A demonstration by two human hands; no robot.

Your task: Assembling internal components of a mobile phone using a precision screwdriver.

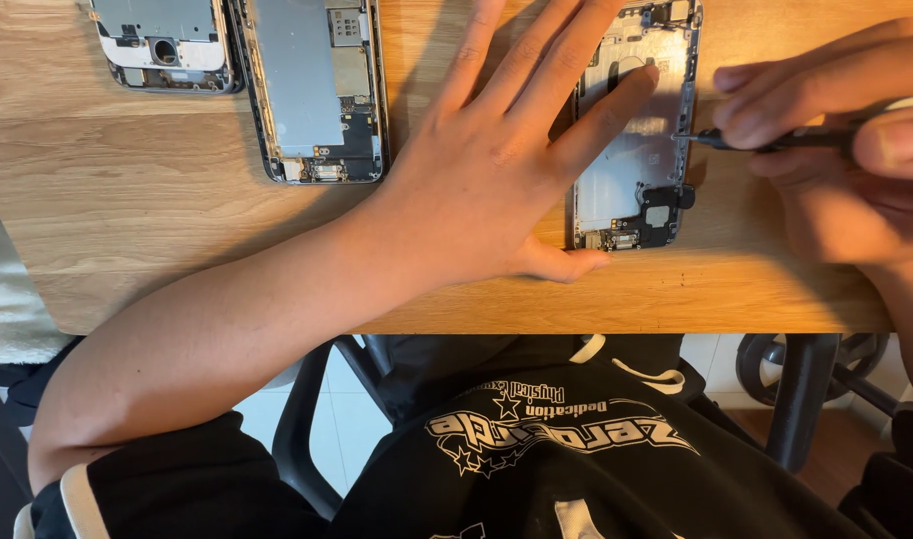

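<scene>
An opened phone housing with bare metal inside lies on the wooden table. My left hand lies flat on it, fingers spread over its left side and thumb at its lower edge. My right hand grips a thin dark screwdriver whose tip touches the housing's right edge.
Two more opened phone housings lie at the top left, a larger one and a smaller one. The table's front edge runs just above my black sweatshirt. An office chair base and tiled floor show below.
</scene>
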